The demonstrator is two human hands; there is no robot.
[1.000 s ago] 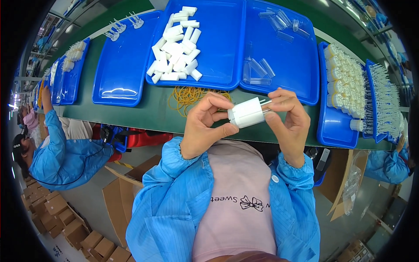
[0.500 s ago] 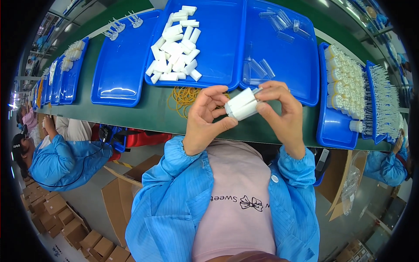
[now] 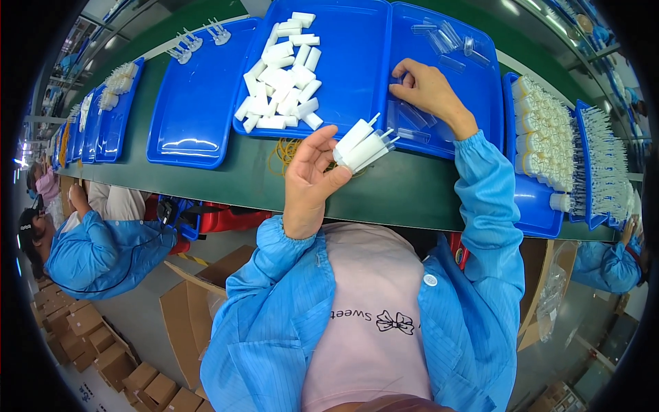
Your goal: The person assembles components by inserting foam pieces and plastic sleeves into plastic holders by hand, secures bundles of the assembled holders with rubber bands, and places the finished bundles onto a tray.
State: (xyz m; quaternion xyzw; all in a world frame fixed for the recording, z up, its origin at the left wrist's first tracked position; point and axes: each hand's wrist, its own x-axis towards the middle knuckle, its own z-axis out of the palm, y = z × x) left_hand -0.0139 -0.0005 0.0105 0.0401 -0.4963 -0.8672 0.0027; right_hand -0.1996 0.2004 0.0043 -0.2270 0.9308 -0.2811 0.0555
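In my left hand (image 3: 312, 180) is an assembly of white foam-like pieces (image 3: 367, 147) on a clear base, tilted, with thin clear prongs sticking out of its far end. The thumb and fingers grip its base. My right hand (image 3: 429, 90) hovers over the right blue tray (image 3: 473, 103), fingers bent, with a gap between thumb and index and nothing visible between them. Just below it lie clear plastic pieces (image 3: 412, 118), partly covered by the hand. Further clear pieces (image 3: 446, 38) sit at that tray's far end.
White foam-like pieces (image 3: 281, 86) are heaped in the middle blue tray (image 3: 350, 69). A left blue tray (image 3: 189, 103) has pronged clear bases (image 3: 192, 42) at its far edge. Yellow rubber bands (image 3: 281, 154) lie behind my left hand. Finished-looking white assemblies (image 3: 542, 137) fill a tray at right.
My right hand has let go of the white assembly and moved up and away to over the right tray. The left hand still holds the assembly, whose prongs now show.
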